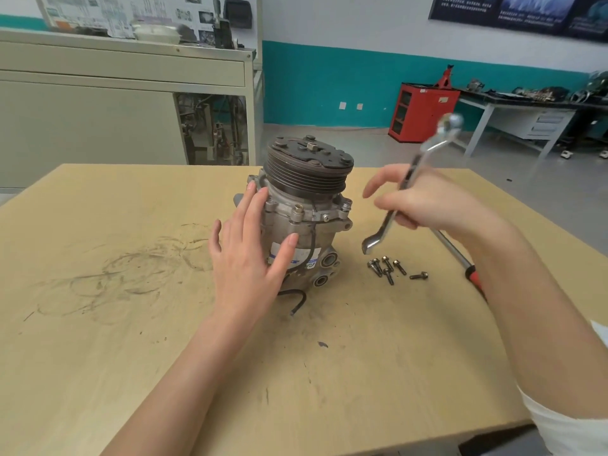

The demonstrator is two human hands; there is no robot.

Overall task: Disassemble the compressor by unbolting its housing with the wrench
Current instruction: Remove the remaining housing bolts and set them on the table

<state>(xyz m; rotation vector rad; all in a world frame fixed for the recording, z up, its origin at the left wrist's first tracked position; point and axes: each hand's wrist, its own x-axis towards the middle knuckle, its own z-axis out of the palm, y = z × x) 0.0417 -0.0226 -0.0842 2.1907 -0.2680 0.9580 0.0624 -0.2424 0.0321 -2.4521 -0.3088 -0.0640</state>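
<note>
The grey compressor (312, 205) stands upright on the wooden table (131, 324), its black pulley on top. My left hand (250, 255) lies against its left side with straight fingers, thumb across the blue label. My right hand (427, 202) holds a silver combination wrench (411, 179) in the air to the right of the compressor, ring end up and blurred, open end pointing down. Several loose bolts (391, 269) lie on the table below the wrench. One bolt head (298, 209) stands on the housing flange at the front.
A ratchet handle with a red and black grip (467, 264) lies on the table under my right forearm. A black wire (296, 299) trails from the compressor's base. Behind the table stand a beige cabinet (125, 103), a red tool cabinet (424, 110) and a workbench.
</note>
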